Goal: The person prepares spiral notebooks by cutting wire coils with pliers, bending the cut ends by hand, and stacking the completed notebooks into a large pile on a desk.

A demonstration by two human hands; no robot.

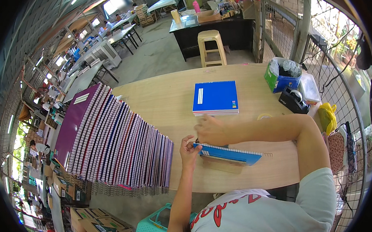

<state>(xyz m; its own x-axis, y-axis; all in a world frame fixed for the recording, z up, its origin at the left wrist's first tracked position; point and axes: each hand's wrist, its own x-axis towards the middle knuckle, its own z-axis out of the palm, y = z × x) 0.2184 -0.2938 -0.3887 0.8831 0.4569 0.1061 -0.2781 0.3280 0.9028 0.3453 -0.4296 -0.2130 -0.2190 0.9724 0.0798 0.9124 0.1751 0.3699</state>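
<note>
A blue spiral notebook [229, 153] is tilted up on the table with its wire coil along the top edge. The coil's loose end juts past the notebook's right corner. My left hand [189, 152] pinches the notebook's left end between thumb and fingers. Just above that end, my right hand [210, 128] is closed, its forearm crossing over the table from the right. A small dark bit shows below its fingers; what it holds is hidden. Behind my hands lies a short stack of notebooks [215, 96], a blue cover on top.
A tall leaning stack of spiral notebooks [124, 139] fills the table's left side. At the right stand a box with plastic bags [284, 74], a black tape dispenser [294, 100], a clear container [309, 88] and a yellow bag [328, 118]. A teal basket [153, 225] sits below the front edge.
</note>
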